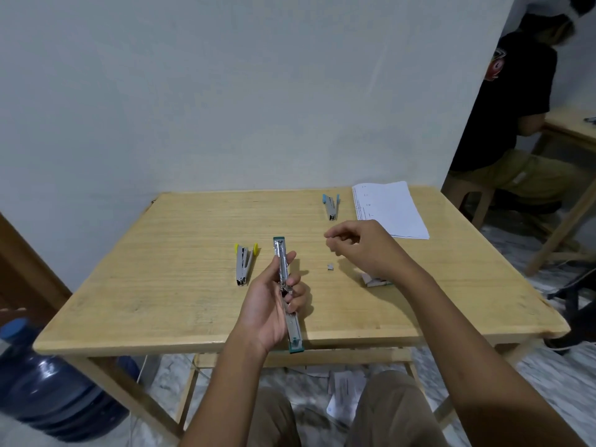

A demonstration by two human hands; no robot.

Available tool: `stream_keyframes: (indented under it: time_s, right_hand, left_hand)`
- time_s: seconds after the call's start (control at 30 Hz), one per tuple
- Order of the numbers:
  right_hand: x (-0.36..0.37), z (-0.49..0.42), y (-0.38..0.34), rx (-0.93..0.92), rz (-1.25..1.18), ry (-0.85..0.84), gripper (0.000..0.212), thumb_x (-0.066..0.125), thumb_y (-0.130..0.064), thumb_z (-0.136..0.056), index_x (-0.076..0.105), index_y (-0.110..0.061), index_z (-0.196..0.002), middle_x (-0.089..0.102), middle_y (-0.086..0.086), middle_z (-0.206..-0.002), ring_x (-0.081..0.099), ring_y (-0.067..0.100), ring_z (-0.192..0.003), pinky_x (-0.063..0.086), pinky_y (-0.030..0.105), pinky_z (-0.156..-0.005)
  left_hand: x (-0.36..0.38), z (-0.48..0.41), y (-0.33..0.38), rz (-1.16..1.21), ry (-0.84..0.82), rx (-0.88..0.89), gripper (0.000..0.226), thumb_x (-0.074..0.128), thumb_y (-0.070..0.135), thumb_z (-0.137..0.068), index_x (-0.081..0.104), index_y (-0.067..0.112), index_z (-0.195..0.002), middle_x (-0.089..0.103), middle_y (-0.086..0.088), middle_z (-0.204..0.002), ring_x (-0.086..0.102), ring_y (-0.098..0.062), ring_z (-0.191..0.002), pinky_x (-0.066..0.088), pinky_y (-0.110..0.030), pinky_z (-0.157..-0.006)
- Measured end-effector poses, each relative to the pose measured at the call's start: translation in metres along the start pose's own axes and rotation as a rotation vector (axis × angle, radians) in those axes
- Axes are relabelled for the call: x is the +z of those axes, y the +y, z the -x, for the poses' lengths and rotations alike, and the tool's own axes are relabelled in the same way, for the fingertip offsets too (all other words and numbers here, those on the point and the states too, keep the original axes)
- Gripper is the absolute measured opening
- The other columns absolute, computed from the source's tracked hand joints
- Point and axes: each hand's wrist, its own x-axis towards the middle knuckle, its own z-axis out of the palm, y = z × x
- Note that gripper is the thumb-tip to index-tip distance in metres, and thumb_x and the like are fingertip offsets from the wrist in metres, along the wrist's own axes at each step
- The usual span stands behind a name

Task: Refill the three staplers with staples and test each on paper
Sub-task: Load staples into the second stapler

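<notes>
Long chrome stapler (280, 253) with green plastic ends, swung open flat, gripped mid-length by left hand (267, 304) over the front edge of the pale grained wooden table (161, 285). Right hand (364, 246) hovers, fingertips bunched; contents indiscernible. Small grey staple fragment (330, 267) lies on the wood between the hands.

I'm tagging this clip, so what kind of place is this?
Likely a plain room in a home or small office: a light wooden table by a bare pale wall, and a big blue water jug on the marbled floor.
</notes>
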Motion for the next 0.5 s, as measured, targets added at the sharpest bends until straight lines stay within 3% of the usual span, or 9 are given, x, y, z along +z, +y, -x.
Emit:
stream_keyframes:
  time_s: [0.1, 0.17, 0.3, 0.5]
  right_hand:
    - [0.012, 0.01, -0.009, -0.042, -0.166, -0.073, 0.007, 0.073, -0.02, -0.089, 0.071, -0.021, -0.095, 0.078, -0.001, -0.083, 0.073, 0.008, -0.083, 0.053, 0.023, -0.079]
    - [0.022, 0.013, -0.012, -0.059, -0.229, -0.106, 0.008, 0.075, -0.021, -0.087, 0.072, -0.022, -0.094, 0.078, -0.004, -0.084, 0.074, 0.008, -0.086, 0.052, 0.022, -0.081]
    - [0.038, 0.014, -0.014, -0.129, -0.2, -0.124, 0.011, 0.078, -0.018, -0.083, 0.077, -0.024, -0.093, 0.078, -0.008, -0.091, 0.072, 0.004, -0.093, 0.053, 0.024, -0.09]
    - [0.05, 0.012, -0.012, -0.19, -0.002, -0.133, 0.019, 0.075, -0.021, -0.086, 0.074, -0.04, -0.088, 0.075, -0.014, -0.089, 0.066, 0.004, -0.096, 0.053, 0.035, -0.092]
  left_hand:
    - [-0.001, -0.001, 0.0, 0.003, -0.013, -0.015, 0.024, 0.053, 0.034, -0.096, 0.063, 0.016, -0.108, 0.038, 0.001, -0.064, 0.032, -0.009, -0.045, 0.018, -0.019, -0.043]
    - [-0.003, -0.003, 0.001, 0.0, -0.035, -0.034, 0.025, 0.053, 0.035, -0.096, 0.064, 0.015, -0.104, 0.038, 0.001, -0.064, 0.033, -0.009, -0.046, 0.02, -0.018, -0.04]
    - [-0.011, -0.008, 0.001, -0.039, -0.084, -0.113, 0.04, 0.053, 0.045, -0.095, 0.051, 0.011, -0.073, 0.036, 0.0, -0.057, 0.033, -0.009, -0.042, 0.028, -0.018, -0.038]
    - [-0.017, -0.011, 0.0, -0.018, -0.113, -0.112, 0.029, 0.056, 0.041, -0.095, 0.058, 0.013, -0.087, 0.042, 0.002, -0.059, 0.036, -0.008, -0.045, 0.028, -0.018, -0.04]
